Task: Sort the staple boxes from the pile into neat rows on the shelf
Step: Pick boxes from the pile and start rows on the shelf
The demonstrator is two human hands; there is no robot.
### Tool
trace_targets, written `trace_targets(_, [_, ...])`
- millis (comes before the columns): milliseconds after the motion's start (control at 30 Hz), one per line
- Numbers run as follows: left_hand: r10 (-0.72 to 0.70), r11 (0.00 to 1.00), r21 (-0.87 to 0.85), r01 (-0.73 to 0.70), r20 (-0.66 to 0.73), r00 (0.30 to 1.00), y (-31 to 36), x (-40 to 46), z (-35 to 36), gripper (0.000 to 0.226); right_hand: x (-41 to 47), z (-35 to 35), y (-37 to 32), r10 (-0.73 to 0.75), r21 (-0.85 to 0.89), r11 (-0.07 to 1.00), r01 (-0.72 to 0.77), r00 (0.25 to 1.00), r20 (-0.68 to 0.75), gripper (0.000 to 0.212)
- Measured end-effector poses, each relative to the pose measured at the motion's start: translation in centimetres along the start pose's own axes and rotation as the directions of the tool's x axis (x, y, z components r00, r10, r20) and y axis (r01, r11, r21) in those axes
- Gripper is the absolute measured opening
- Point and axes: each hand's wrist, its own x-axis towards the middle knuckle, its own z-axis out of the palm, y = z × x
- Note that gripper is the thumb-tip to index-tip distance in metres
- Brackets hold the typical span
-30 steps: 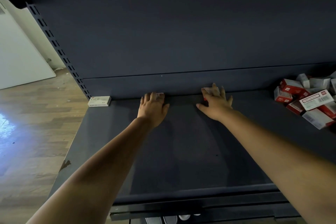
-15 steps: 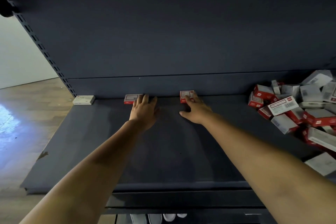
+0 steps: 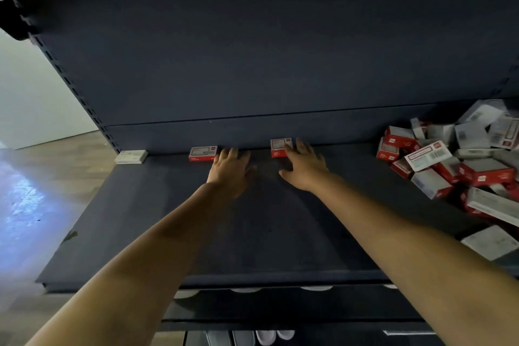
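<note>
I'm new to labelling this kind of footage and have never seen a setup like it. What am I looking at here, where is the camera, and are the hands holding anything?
There is no machine: a person wears a camera on the head, looking forward and down along both arms. The surface is a dark shelf. Three staple boxes sit along its back: a white box, a red box beside the left hand, and another red box under the fingertips of the right hand. A jumbled pile lies to the right. Neither hand grips anything; the fingers lie straight.
</note>
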Motion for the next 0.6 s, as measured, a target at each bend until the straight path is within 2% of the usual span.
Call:
trace_targets(167, [0.081,0.997,0.016,-0.081,0.013,0.997,6.5,0.0,0.6,0.052,-3.6,-1.0,3.9,-0.034,-0.044,0.999,0.031,0.997,-0.068,0.069])
trace_targets(333, [0.136,0.991,-0.009,-0.136,-0.043,0.990,13.4,-1.4,1.6,0.048,-8.7,-2.2,8.8,-0.110,-0.091,0.992,0.092,0.970,-0.216,0.055])
trace_targets(467, [0.178,0.982,-0.056,-0.183,-0.081,0.981,18.8,-3.3,1.9,0.050,-12.8,-2.7,13.2,-0.134,-0.077,0.990,0.116,0.940,-0.314,0.047])
trace_targets(600, [0.219,0.966,-0.121,-0.229,-0.094,0.971,23.3,-5.4,2.1,0.054,-16.4,-3.4,17.6,-0.110,-0.038,0.994,0.103,0.933,-0.342,0.045])
